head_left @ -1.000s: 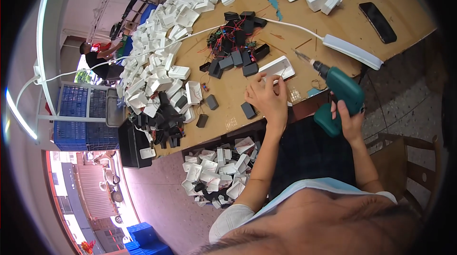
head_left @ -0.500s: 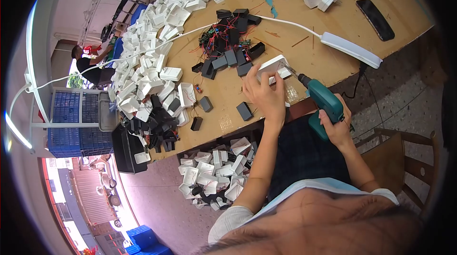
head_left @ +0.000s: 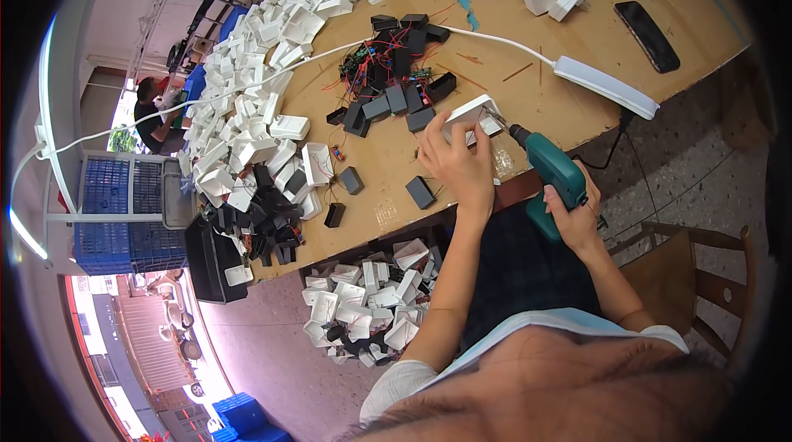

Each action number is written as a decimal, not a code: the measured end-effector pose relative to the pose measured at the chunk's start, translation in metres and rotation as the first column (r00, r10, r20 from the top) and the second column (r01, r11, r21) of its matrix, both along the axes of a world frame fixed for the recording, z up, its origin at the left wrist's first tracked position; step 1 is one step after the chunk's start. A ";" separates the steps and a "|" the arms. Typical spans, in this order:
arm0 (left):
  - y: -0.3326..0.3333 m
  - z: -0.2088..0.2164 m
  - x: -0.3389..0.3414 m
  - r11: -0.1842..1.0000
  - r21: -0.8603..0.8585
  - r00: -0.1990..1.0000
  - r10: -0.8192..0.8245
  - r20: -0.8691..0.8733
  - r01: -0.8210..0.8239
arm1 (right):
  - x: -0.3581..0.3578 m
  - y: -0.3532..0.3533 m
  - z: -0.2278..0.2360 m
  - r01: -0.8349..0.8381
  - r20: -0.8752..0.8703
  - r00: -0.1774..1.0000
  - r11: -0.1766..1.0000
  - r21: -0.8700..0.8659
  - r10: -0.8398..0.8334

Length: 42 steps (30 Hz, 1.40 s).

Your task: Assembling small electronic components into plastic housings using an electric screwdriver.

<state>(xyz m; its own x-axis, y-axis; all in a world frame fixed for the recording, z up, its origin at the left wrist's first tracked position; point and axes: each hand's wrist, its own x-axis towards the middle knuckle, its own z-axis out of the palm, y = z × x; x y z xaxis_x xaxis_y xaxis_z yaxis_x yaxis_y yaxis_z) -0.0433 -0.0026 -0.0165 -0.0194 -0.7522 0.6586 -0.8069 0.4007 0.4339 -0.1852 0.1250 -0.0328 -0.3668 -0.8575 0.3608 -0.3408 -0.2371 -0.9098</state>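
Near the table's right-hand edge lies a white plastic case, an oblong shell. My left hand holds it with curled fingers that cover part of it. My right hand is wrapped round the grip of a dark green power screwdriver. The tool's bit points left and reaches the case's right end; whether it sits on a screw is too small to tell. Just left of my left hand lies a small black box with a wire. Beyond the case is a heap of black boxes, red wires and green circuit boards.
White cases pile along the table's left side. A white power strip, its cable crossing the table, and a phone lie at right. More cases fill a space below the table. A wooden chair stands at right; another person is far left.
The whole view has shifted slightly. My hands, the case and the screwdriver keep nearly the same places relative to one another. The person in the background has changed posture.
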 end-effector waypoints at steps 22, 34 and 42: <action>0.000 0.000 -0.001 0.999 -0.012 0.999 0.039 0.003 -0.038 | 0.008 0.000 0.012 -0.015 0.215 0.976 0.992 0.125 -0.013; 0.000 0.000 -0.001 1.000 -0.004 0.999 0.027 -0.019 -0.027 | 0.010 0.002 0.012 -0.005 0.236 0.971 0.990 0.143 -0.029; -0.001 0.000 0.000 1.000 -0.010 0.999 0.030 -0.021 -0.030 | 0.011 0.003 0.012 -0.020 0.262 0.965 0.988 0.155 -0.021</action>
<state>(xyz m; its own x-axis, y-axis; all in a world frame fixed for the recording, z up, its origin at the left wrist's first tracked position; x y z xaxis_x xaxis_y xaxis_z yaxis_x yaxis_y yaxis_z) -0.0437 -0.0032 -0.0170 0.0164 -0.7457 0.6661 -0.8096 0.3810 0.4466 -0.1737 0.1278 -0.0208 -0.4312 -0.8949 0.1147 -0.0851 -0.0862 -0.9926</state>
